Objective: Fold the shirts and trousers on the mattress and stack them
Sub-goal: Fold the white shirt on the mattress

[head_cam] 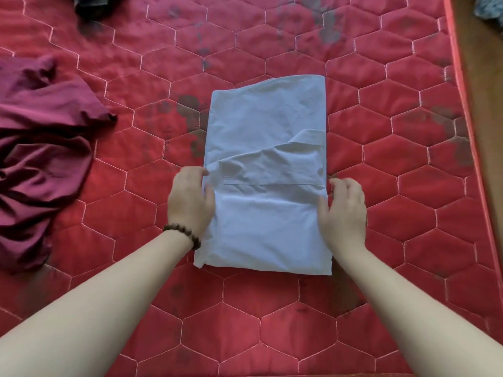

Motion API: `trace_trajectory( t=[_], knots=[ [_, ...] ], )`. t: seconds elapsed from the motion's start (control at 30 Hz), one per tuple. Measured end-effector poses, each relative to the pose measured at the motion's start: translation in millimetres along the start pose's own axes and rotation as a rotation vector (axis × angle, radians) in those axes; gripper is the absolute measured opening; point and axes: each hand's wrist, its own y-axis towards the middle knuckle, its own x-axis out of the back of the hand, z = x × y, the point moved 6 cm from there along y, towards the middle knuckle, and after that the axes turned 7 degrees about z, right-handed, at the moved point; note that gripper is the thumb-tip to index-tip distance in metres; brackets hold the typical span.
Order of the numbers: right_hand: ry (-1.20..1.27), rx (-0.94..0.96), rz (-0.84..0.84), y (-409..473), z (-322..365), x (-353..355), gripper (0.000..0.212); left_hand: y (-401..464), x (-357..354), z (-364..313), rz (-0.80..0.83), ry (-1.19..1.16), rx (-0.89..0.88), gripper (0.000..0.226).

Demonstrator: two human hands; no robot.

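I am in a home, most likely a bedroom: I kneel over a red quilted mattress (245, 322) stitched in hexagons and marked with dark stains. Clothes lie loose on it, a maroon garment (40, 148) at its left side. Beyond its right edge runs brown floor (484, 77).

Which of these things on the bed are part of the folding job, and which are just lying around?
Part of the job:
- light blue garment, partly folded, left hand and right hand at its sides
- crumpled maroon garment, unfolded
- red mattress

Lying about, or unclear:
- dark cloth, top edge
- grey-blue thing, off the mattress
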Motion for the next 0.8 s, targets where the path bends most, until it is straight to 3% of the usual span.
trace_trajectory(
  t=[0.1,0.2,0.4,0.57,0.7,0.8],
  knots=[
    [-0.19,0.366,0.037,-24,46,-24,0.055,-26,-31,-40,0.147,0.208,-0.413,0.032],
    [-0.325,0.552,0.235,-43,70,-69,0.061,-51,-75,-50,0.377,0.443,-0.583,0.045],
    [-0.426,0.533,0.337,-22,30,-94,0.071,-39,-95,2,0.51,0.618,-0.39,0.068],
    [-0.336,0.304,0.218,-6,12,-71,0.067,-18,-81,26,0.406,0.627,-0.156,0.075],
    [-0.296,0.383,0.051,26,35,-46,0.065,0,-81,-2,0.353,0.558,-0.277,0.069],
    [-0.395,0.375,0.181,56,41,-58,0.067,12,-92,-2,0.42,0.546,-0.311,0.064]
  ],
)
